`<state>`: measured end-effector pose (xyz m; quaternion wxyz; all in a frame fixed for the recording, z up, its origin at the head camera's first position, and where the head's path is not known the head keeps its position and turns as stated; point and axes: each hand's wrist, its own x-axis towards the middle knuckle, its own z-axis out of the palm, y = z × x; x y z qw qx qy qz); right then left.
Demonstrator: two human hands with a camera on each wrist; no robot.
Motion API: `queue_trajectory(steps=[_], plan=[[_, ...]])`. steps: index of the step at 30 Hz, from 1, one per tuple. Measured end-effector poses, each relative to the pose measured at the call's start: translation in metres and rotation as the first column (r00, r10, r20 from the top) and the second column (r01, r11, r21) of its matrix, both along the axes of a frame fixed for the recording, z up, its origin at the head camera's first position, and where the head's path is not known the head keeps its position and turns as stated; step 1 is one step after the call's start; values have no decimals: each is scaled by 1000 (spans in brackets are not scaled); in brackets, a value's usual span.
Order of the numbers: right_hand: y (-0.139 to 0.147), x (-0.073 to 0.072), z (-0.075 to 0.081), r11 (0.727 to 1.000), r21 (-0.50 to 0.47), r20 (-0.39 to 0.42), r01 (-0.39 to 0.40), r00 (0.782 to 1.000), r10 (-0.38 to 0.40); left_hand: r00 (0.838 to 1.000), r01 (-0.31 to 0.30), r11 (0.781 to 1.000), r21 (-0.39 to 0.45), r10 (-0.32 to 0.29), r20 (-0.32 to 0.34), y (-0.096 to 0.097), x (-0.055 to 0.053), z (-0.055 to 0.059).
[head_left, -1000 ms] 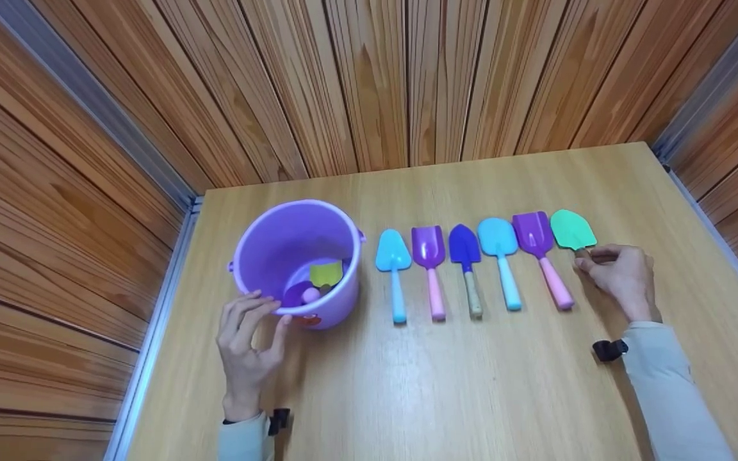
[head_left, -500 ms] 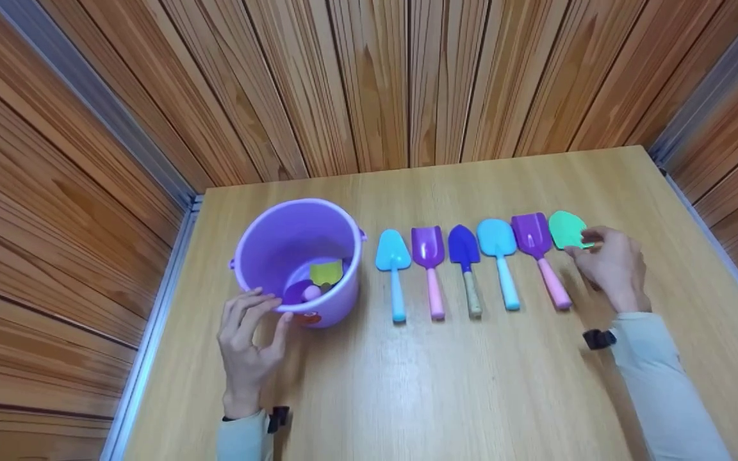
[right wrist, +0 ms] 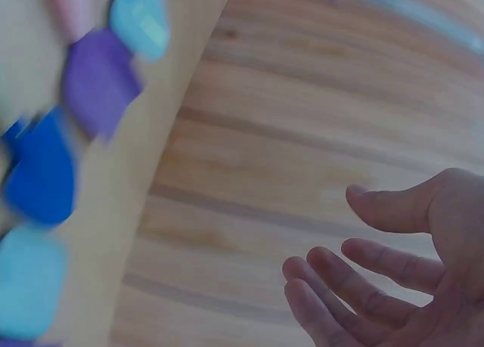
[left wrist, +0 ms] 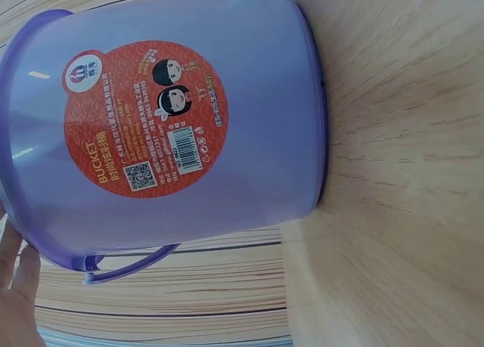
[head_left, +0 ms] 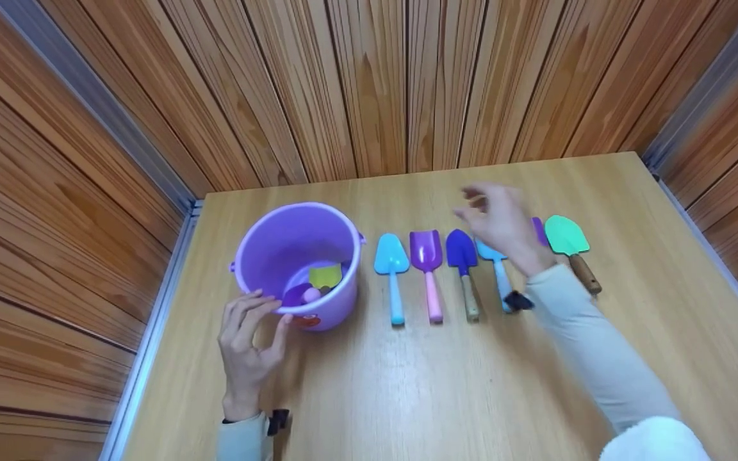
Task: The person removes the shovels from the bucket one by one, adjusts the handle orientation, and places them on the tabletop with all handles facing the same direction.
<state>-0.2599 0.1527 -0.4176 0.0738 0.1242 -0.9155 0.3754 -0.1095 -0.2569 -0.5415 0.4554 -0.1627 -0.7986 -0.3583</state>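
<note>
My left hand point(head_left: 247, 346) holds the near rim of a purple bucket point(head_left: 337, 301), fingertips over the edge and thumb by the outer wall. A red label point(left wrist: 144, 120) is on the bucket's side. My right hand point(head_left: 500, 218), blurred and holding nothing, hovers over the row of toy shovels with fingers loosely bent. From left to right lie a light blue trowel point(head_left: 392, 256), a purple scoop with pink handle point(head_left: 426, 250), a dark blue trowel point(head_left: 462, 250), a light blue shovel point(head_left: 502, 275), a mostly hidden purple scoop point(head_left: 539, 230) and a green shovel point(head_left: 566, 235) with brown handle.
Inside the bucket lie a yellow piece point(head_left: 325, 276) and a purple-and-pink piece point(head_left: 311, 294). Wood-panelled walls point(head_left: 382, 89) close off the back and sides of the wooden table point(head_left: 420, 397). My right forearm crosses above the shovels on the right.
My right hand has left the green shovel, which lies with its brown handle uncovered, and has swung left above the middle of the row. The left hand has stayed at the bucket rim.
</note>
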Motion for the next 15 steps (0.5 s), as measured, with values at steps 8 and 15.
queue_trajectory(steps=[8,15], plan=[[-82,4,24,973,38,-44,-227,973,228,1000,2,1000,2,-2,-7,1,-1,1],[-148,8,23,917,31,18,-398,918,397,1000,-10,1000,-7,10,2,1,1,2]])
